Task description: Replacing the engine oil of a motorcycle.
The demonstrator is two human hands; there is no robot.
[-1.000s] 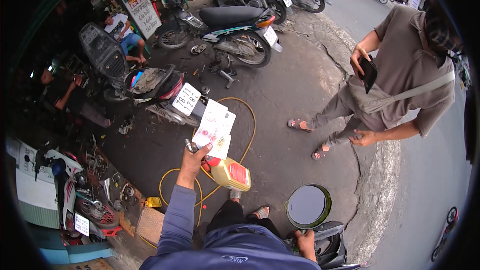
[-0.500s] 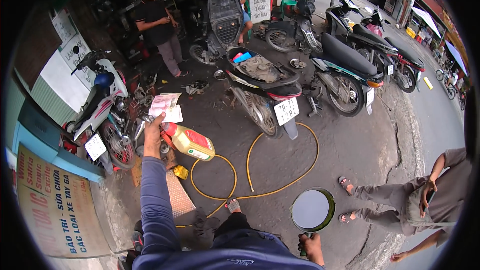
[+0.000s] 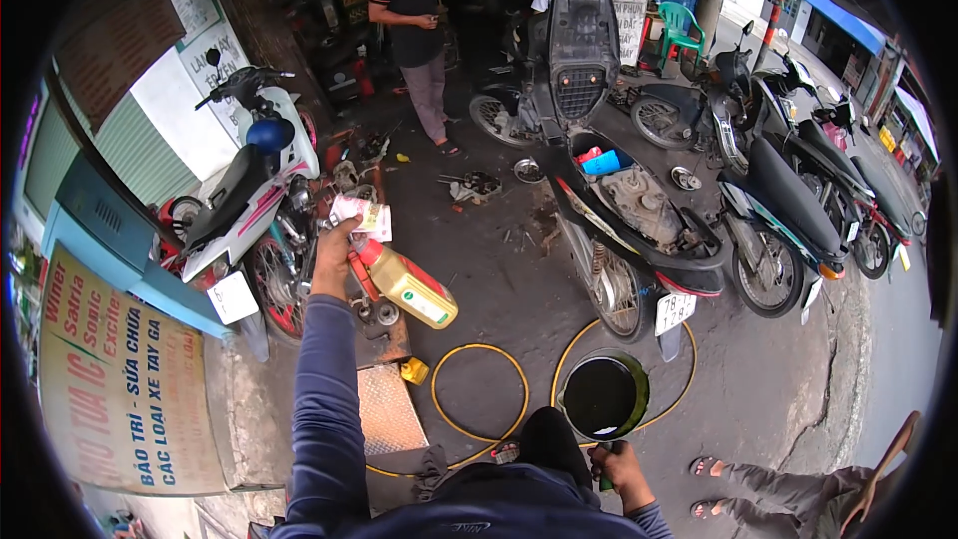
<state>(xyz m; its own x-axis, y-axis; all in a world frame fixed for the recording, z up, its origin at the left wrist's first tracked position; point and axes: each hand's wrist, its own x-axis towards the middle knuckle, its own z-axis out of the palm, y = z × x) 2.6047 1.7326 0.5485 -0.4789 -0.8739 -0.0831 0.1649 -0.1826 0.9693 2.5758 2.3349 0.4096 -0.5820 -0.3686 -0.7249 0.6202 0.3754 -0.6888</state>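
Since the earlier frame the view has swung left; left hand [image 3: 334,258] now holds the yellow oil bottle [image 3: 407,285] and banknotes [image 3: 361,216] raised near the white motorbike [image 3: 244,205], right hand [image 3: 619,461] clamped on the oil pan [image 3: 603,397]; carrying step, next calls for steadiness

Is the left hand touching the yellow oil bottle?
Touching. The head view shows the left hand closed around the red-capped neck of the yellow oil bottle.

One head-worn fisheye view looks steeply down and forward, close over the forearms.
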